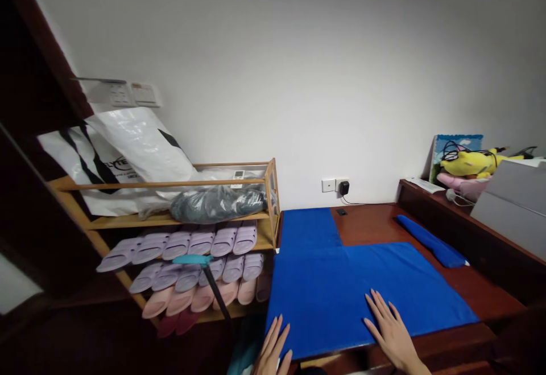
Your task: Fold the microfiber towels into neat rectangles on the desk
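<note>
A smooth blue cloth (324, 301) lies spread over the front of a reddish-brown wooden desk (371, 227), with a narrower blue section (307, 227) reaching back toward the wall. My right hand (394, 335) rests flat on the cloth near its front edge, fingers spread. At the front left corner, my left hand (272, 352) has its fingers stretched out along the cloth's edge; its lower part is cut off by the frame. Neither hand grasps anything visible. A narrow blue folded piece (430, 241) lies separately on the desk's right side.
Left stands a wooden shoe rack (271, 204) with rows of lilac and pink slippers (190, 241), a white bag (140, 141) and a plastic-wrapped bundle (222, 203) on top. A black plug (343, 187) sits in the wall socket. A yellow plush toy (469, 163) lies on the right ledge.
</note>
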A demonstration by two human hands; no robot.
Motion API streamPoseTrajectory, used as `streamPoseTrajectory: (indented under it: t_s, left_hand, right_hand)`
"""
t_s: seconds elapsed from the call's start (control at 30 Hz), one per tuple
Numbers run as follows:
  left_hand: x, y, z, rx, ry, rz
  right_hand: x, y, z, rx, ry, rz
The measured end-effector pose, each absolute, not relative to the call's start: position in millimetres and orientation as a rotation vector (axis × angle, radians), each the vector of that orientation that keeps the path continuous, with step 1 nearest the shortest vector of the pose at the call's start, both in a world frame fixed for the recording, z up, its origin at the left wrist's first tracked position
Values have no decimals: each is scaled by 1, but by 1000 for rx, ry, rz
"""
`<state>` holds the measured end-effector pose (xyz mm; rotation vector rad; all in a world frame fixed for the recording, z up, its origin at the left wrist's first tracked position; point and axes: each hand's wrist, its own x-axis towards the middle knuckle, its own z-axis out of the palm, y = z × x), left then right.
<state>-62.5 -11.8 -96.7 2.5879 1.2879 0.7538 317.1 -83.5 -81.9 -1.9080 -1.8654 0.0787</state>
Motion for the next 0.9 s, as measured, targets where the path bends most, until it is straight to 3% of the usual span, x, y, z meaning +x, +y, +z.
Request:
streamPoseTrajectory:
  t_s: [0.2, 0.33, 0.5, 0.7, 0.9]
  left_hand:
    - [-56, -14, -53, 2516, 1423, 822]
    - [-17, 6, -11, 2443, 1322, 950]
    - [87, 86, 13, 2254, 1342, 924]
    - [205, 163, -1, 2354, 1305, 665]
    - [253, 178, -19, 2645, 1207, 486]
  right_hand:
    - [326, -96, -60, -1810, -1298, 287]
    - [320, -115, -64, -1657, -862, 803]
    - [294, -124, -82, -1603, -362, 1413]
    - [279, -105, -83, -1644, -239, 1279]
    - [270, -98, -87, -1727, -186, 1044]
